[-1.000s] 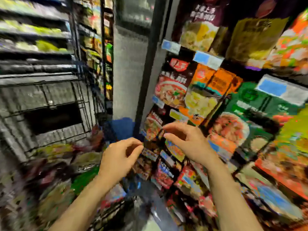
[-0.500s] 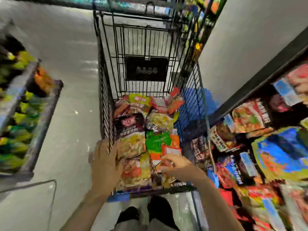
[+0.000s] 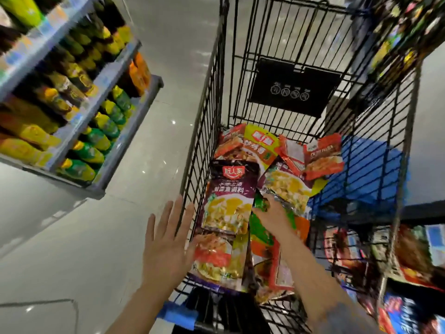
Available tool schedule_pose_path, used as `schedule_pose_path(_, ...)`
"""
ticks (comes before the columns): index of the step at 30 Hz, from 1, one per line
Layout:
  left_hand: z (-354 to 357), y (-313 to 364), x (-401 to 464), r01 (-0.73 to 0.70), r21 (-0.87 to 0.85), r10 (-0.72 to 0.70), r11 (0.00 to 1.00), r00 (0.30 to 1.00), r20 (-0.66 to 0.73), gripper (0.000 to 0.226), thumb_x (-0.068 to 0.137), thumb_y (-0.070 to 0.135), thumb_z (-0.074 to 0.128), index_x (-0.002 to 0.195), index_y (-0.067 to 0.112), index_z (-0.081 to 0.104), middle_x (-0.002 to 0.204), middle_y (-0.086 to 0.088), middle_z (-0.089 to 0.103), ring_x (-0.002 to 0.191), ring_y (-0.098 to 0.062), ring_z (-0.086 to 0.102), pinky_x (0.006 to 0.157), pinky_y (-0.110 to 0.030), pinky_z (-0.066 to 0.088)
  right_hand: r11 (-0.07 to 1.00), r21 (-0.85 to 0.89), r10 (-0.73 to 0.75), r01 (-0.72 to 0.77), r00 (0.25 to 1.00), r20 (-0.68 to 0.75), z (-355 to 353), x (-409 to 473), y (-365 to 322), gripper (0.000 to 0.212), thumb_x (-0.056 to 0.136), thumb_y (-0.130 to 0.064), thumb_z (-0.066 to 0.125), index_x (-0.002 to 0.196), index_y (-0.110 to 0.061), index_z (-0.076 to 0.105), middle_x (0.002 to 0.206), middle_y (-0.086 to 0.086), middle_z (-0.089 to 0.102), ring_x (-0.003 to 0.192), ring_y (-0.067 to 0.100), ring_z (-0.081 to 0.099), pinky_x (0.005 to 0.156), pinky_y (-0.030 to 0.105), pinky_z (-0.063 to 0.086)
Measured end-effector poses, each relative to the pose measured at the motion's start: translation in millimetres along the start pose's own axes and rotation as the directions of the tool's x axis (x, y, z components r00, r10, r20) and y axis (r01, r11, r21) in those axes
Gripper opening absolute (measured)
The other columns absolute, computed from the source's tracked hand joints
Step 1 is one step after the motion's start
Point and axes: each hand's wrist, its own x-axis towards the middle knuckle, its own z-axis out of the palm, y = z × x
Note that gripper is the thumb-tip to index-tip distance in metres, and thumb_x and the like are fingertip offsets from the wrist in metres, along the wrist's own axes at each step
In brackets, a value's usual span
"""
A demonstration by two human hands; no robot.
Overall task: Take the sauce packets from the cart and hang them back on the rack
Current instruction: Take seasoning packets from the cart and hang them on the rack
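Several sauce packets lie in the black wire cart (image 3: pixel 214 97). A dark purple packet (image 3: pixel 231 194) lies at the left, a silver packet with yellow food (image 3: pixel 289 186) at the middle. My right hand (image 3: pixel 273 213) reaches down among them and pinches a green packet (image 3: pixel 261 227) between those two. My left hand (image 3: pixel 168 239) hovers flat with fingers spread at the cart's left wall, holding nothing. The rack (image 3: pixel 414 256) with hanging packets is at the lower right, blurred.
A shelf unit (image 3: pixel 79 121) of green and yellow bottles stands at the left across the grey floor. A blue crate (image 3: pixel 368 169) sits behind the cart's right wall. More hanging goods (image 3: pixel 404 27) show at the top right.
My view swung from the rack down into the cart. My right hand went deeper among the packets onto the green one. My left hand stayed open at the cart's left wall.
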Motion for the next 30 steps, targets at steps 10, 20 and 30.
schedule_pose_path(10,-1.4,1.9,2.0,0.019,0.061,-0.014,0.998,0.997,-0.081,0.053,0.097,0.045,0.02,0.145,0.023,0.028,0.153,-0.006,0.022,0.139,-0.026,0.026,0.108,-0.051,0.025,0.929,0.297,0.284,-0.222,0.941,-0.186,52.1,79.8,-30.4,0.067,0.091,-0.022,0.059,0.145,-0.005,0.024,0.143,0.016,0.043,0.127,0.033,0.045,0.102,0.038,0.037)
schedule_pose_path(20,-0.7,0.2,2.4,0.013,0.055,-0.007,0.998,0.993,-0.121,0.054,0.094,0.041,0.031,0.145,0.023,0.028,0.154,-0.006,0.022,0.138,-0.029,0.027,0.108,-0.053,0.027,0.953,0.292,0.156,-0.08,0.956,-0.25,52.7,52.5,-56.2,0.036,0.092,-0.015,0.057,0.127,-0.009,0.053,0.114,0.006,0.062,0.1,0.022,0.058,0.086,0.033,0.047)
schedule_pose_path(30,-1.5,-1.3,6.5,-0.061,-0.093,0.037,0.994,0.969,-0.244,0.057,0.094,0.042,0.039,0.144,0.019,0.027,0.151,-0.009,0.027,0.14,-0.029,0.024,0.108,-0.057,0.024,0.934,0.248,-0.264,0.259,0.964,-0.016,-5.2,-86.8,-31.6,0.024,0.091,-0.005,0.056,0.112,-0.016,0.064,0.097,-0.021,0.056,0.1,0.009,0.056,0.092,0.025,0.044)
